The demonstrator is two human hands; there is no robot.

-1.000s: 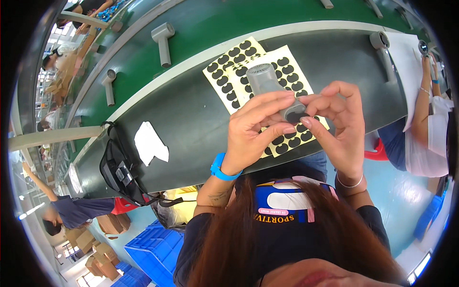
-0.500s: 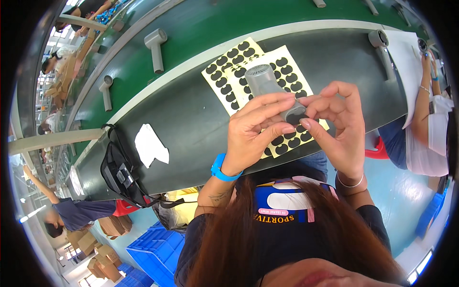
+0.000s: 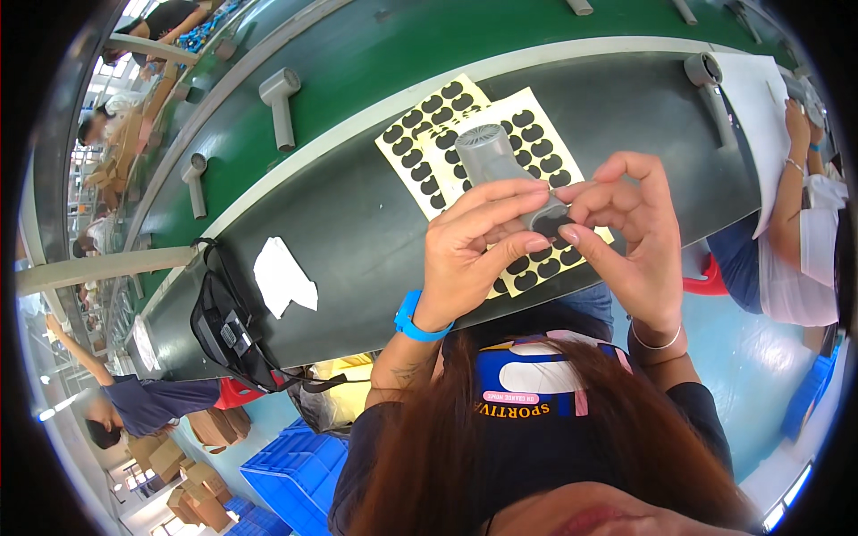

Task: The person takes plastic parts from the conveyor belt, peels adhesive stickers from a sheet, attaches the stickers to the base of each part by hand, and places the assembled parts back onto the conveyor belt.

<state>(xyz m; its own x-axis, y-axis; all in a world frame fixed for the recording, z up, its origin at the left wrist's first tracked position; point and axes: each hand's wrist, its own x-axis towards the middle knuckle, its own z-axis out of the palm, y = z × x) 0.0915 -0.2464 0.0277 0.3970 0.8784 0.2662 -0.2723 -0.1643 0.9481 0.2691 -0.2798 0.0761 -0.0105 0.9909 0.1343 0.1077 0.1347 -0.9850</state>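
My left hand (image 3: 483, 234) is closed around the handle of a grey hair dryer (image 3: 490, 157), whose round, grilled head points away from me. The handle's end faces me. Over that end lies a dark oval sticker (image 3: 551, 220). My right hand (image 3: 626, 219) pinches at the sticker's right edge, thumb below and fingertips above, both touching the handle end. Beneath the dryer, overlapping cream sheets (image 3: 570, 170) carry rows of black stickers of the same shape. The palm side of my left grip is partly hidden.
White paper (image 3: 284, 277) and a black bag (image 3: 223, 313) lie to the left on the dark table (image 3: 357, 214). Another dryer (image 3: 710, 94) rests at the right. Beyond a pale rail, a green conveyor (image 3: 375, 54) bears more dryers. A co-worker's arms (image 3: 791, 179) are at the far right.
Dryers on the green conveyor have shifted slightly left and nearer. My hands and the held dryer have hardly moved. At the far right, the co-worker's hands have shifted slightly.
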